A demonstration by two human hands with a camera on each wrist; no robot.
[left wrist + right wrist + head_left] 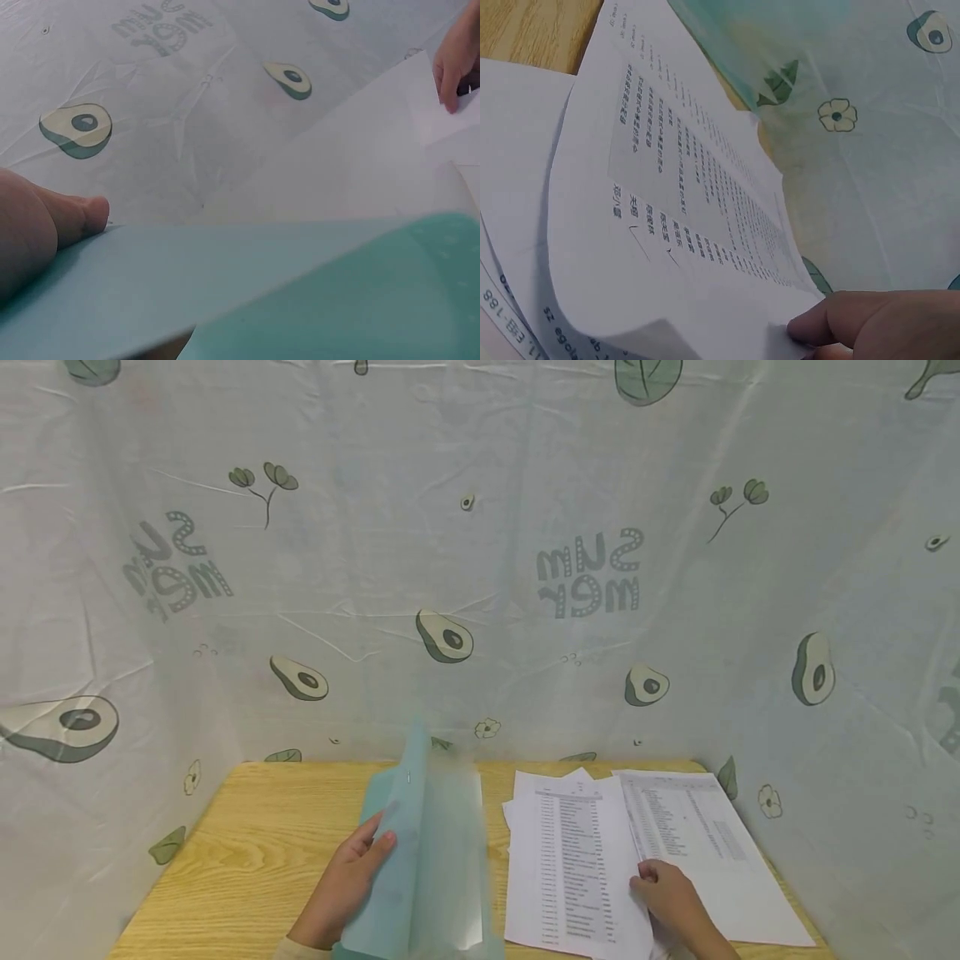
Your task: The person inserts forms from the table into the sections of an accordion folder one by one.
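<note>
My left hand [347, 874] grips the raised cover of a light teal plastic folder [386, 881], with the thumb on its near face. In the left wrist view that thumb [79, 217] lies along the top edge of the cover. Clear sleeves [450, 852] inside the folder stand fanned out and look blurred. On the right, my right hand [671, 897] pinches the right edge of a printed sheet [573, 860]. The right wrist view has this sheet [682, 180] bent upward, with printed rows and pen ticks, above other printed papers.
More printed pages [727, 868] lie at the right end of the wooden table [247, 852]. White sheeting [480, 560] with avocado prints hangs behind the table and down both sides.
</note>
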